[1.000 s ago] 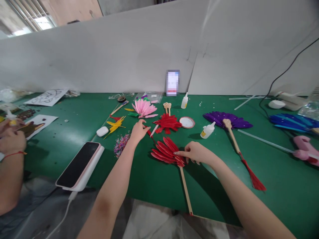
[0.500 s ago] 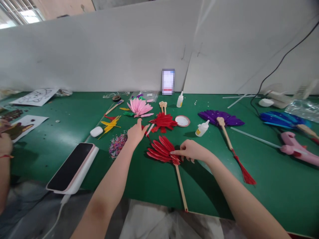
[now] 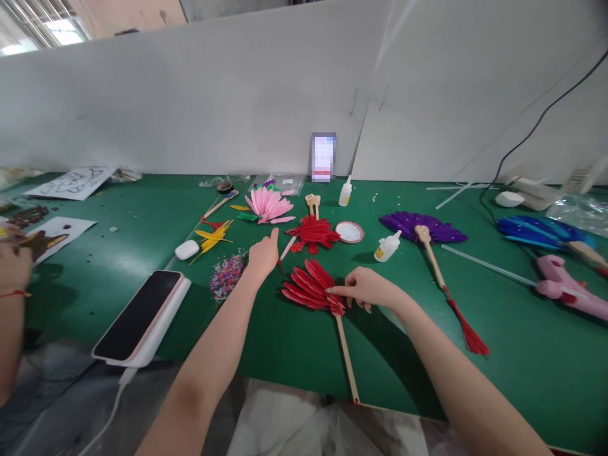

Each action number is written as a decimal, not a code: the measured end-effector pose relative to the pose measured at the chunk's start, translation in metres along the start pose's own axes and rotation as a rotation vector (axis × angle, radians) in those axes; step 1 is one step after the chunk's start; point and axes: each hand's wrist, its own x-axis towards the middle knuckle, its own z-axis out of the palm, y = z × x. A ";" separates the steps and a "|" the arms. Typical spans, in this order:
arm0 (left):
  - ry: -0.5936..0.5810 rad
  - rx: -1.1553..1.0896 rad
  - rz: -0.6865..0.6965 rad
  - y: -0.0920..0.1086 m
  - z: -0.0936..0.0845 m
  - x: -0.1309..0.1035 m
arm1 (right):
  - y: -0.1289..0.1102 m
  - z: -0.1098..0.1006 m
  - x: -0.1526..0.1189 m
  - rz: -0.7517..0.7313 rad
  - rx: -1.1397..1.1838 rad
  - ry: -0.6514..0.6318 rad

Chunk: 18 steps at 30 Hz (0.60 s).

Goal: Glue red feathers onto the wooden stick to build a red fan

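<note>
A red feather fan (image 3: 311,285) lies on the green table in front of me, its wooden handle (image 3: 348,361) pointing toward the near edge. My right hand (image 3: 368,288) is at the fan's base, index finger pressed on the feathers and the other fingers curled beneath. Further left, my left hand (image 3: 265,256) is closed beside a pile of loose red feathers (image 3: 316,233). A thin red strand (image 3: 280,268) runs close to its fingers; what they hold, if anything, is hidden. Small multicoloured dried flowers (image 3: 225,275) lie partly behind my left wrist.
Pink feathers (image 3: 266,204), yellow feathers (image 3: 215,237) and a round white lid (image 3: 350,231) lie beyond. Two glue bottles (image 3: 387,246) stand near a purple fan (image 3: 422,227). At right is a pink glue gun (image 3: 570,288); at left, a phone (image 3: 140,316) and another person's hand (image 3: 14,269).
The fingers of my left hand, spread before, have closed together and shifted slightly. My right hand stays on the red fan. The view has moved a little.
</note>
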 end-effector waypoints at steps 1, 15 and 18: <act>0.008 -0.015 -0.020 0.000 0.000 0.000 | 0.000 0.000 0.000 -0.003 0.008 -0.001; -0.107 0.195 0.083 0.008 -0.004 -0.003 | -0.003 0.002 0.001 0.036 0.125 0.044; -0.111 0.192 0.089 0.007 -0.005 -0.003 | -0.003 0.002 0.001 0.043 0.127 0.040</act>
